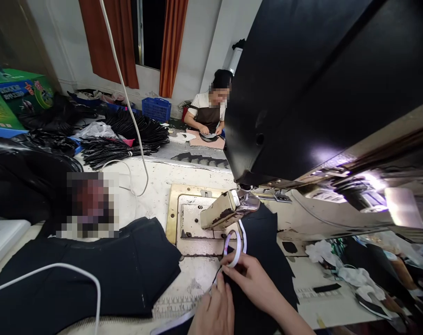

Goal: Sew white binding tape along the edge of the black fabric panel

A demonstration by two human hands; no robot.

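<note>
A narrow white tape (238, 249) curls in a loop near the sewing machine's foot, and my right hand (255, 279) pinches it between thumb and fingertips. Black fabric (258, 242) lies under that hand and runs up beside the cream metal arm (218, 214) of the sewing machine (284, 93). My left hand (214, 307) rests along the fabric's edge, its fingers stretched out and close together, the thumb hidden. From under the left hand a pale strip (174, 323) runs toward the lower left. The two hands almost touch.
Stacked black fabric pieces (127, 270) lie left, crossed by a white cable (75, 269). A printed ruler (176, 304) marks the table. A co-worker (207, 109) handles a piece at the table behind. Black strips (127, 135) are heaped back left; scraps (358, 279) lie right.
</note>
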